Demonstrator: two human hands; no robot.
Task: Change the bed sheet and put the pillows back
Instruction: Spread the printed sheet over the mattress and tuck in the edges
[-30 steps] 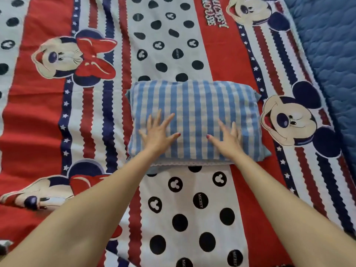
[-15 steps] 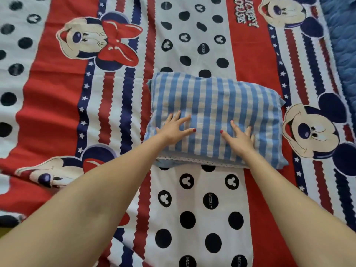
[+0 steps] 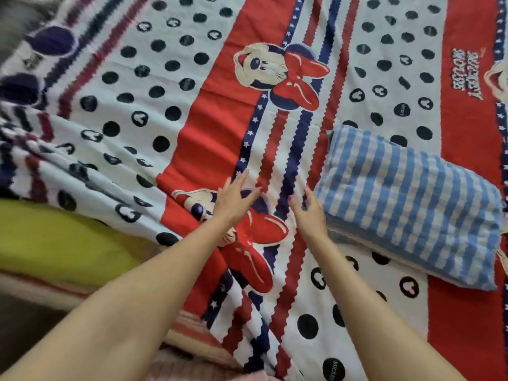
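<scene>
1. Over the striped part of the bed sheet point(image 3: 209, 149), the left hand point(image 3: 233, 200) is reaching forward with its fingers straight and spread, gripping nothing; whether it is touching the cloth cannot be told.
2. Just to its right, the right hand point(image 3: 309, 213) is stretching out with fingers loosely extended and red-painted nails showing, also holding nothing, its far side sitting just beside the near left corner of the pillow point(image 3: 412, 204).
3. Both bare forearms are running in from the bottom edge and narrowing toward the hands.
4. That blue-and-white checked pillow is lying flat on the sheet at the right, tilted in the view, with a pale trimmed edge facing the person.
5. Around it the sheet is spreading across the bed, printed with red bands, navy scalloped stripes with stars, black dots on white and cartoon mice with red bows.
6. At the left the sheet is bunching into folds, and a yellow-green surface point(image 3: 55, 240) is showing beneath its edge.
</scene>
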